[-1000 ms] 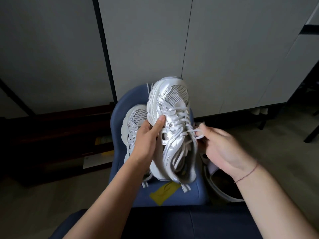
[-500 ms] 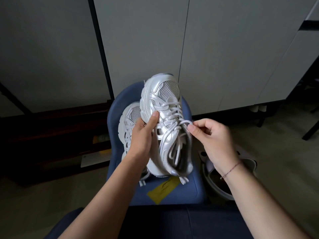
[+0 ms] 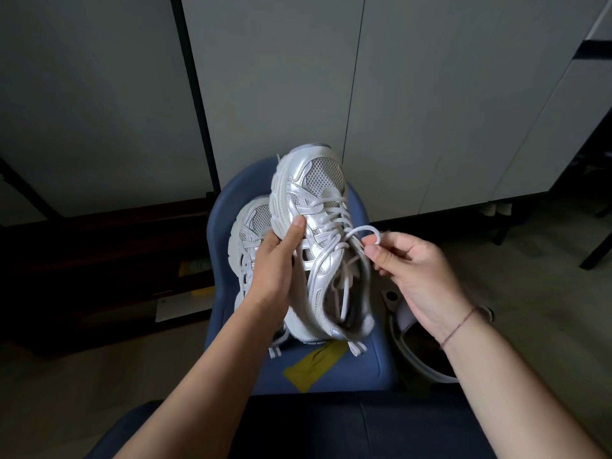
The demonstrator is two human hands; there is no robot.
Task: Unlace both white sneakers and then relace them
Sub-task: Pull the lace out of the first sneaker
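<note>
Head view: glossy mesh-toed sneaker point(image 3: 326, 175), round lace loop point(image 3: 363, 229).

Big pale cupboard doors point(image 3: 414, 94) stand behind a blue chair point(image 3: 374, 359). The floor point(image 3: 546, 260) is light brown. The room is dim.

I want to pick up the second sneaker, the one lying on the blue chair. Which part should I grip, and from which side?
Probably its midfoot, from above and from the left. The second sneaker lies sole down on the blue chair, toe pointing away, and its left flank is open. The held sneaker in the left hand covers its right side.
</note>
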